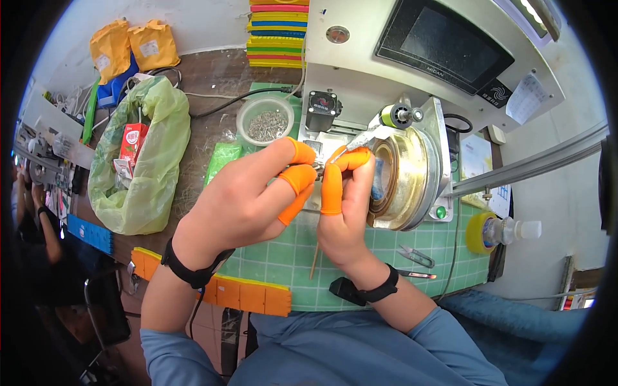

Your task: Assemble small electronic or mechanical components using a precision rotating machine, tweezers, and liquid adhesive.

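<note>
My left hand (238, 193), wearing orange finger cots, is closed in a pinch at the front of the white benchtop machine (351, 67). What its fingertips hold is too small to name. My right hand (347, 222), also in orange cots, is closed beside it, with the fingertips almost meeting the left ones. Over the right fingertips runs a slim silvery strip or tool (360, 140); I cannot tell whether it is held. A brass-coloured wheel (409, 180) stands just right of that hand. Beyond my left hand, a round tub (241, 122) contains many small metal pieces.
A green cutting mat (257, 260) covers the bench. Thread snips (417, 256) and a clear bottle (505, 230) with yellow tape lie right. Left are a green plastic bag (170, 174) and a green packet (222, 157). An orange strip (251, 294) lines the front edge.
</note>
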Demonstrator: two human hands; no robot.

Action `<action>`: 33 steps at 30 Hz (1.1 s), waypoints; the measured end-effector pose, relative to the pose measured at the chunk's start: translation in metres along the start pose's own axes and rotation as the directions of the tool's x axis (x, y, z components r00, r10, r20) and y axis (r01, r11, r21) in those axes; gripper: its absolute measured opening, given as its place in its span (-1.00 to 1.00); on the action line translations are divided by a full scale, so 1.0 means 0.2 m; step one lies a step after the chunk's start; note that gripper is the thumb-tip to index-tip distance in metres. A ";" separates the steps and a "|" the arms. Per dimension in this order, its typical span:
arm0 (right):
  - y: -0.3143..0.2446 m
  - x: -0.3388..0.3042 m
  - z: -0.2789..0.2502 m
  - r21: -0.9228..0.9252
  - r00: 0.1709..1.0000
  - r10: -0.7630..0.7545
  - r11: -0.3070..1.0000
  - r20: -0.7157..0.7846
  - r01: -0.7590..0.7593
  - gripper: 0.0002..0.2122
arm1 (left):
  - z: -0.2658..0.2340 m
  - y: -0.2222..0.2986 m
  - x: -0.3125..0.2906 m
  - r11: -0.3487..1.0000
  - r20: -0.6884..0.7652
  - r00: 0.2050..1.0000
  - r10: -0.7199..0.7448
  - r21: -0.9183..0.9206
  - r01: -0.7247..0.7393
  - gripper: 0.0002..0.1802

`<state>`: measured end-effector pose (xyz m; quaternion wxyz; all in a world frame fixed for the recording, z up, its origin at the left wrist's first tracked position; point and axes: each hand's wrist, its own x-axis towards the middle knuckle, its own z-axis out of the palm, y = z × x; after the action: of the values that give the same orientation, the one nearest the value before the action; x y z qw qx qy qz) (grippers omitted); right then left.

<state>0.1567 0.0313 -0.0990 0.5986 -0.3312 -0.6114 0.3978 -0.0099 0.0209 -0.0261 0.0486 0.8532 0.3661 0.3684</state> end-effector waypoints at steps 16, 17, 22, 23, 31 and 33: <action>-0.02 0.00 -0.01 0.055 0.997 0.075 0.996 0.007 -0.075 -0.89 | 0.09 -0.08 -0.05 0.972 -0.126 0.970 0.210 0.132 -0.193 -0.64; -0.01 0.01 -0.02 0.053 0.998 0.064 0.996 0.010 -0.065 -0.89 | 0.09 -0.08 -0.04 0.969 -0.125 0.965 0.230 0.126 -0.214 -0.66; 0.00 0.01 -0.01 0.053 0.999 0.043 0.998 0.010 -0.043 -0.90 | 0.10 -0.11 -0.04 0.948 -0.119 0.947 0.297 0.154 -0.278 -0.69; 0.00 0.00 -0.01 0.051 0.999 0.045 0.998 0.013 -0.045 -0.90 | 0.10 -0.12 -0.03 0.937 -0.129 0.935 0.330 0.168 -0.308 -0.68; -0.01 -0.02 -0.02 0.123 0.993 0.113 0.986 0.018 -0.114 -0.89 | 0.14 -0.11 -0.05 0.957 -0.170 0.950 0.262 0.177 -0.232 -0.68; -0.02 -0.02 -0.02 0.112 0.995 0.101 0.988 0.017 -0.103 -0.89 | 0.14 -0.11 -0.05 0.957 -0.174 0.949 0.262 0.175 -0.232 -0.67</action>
<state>0.1608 0.0263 -0.0982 0.5919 -0.3254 -0.5734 0.4637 -0.0086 0.0353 -0.0586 -0.0998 0.8531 0.2862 0.4246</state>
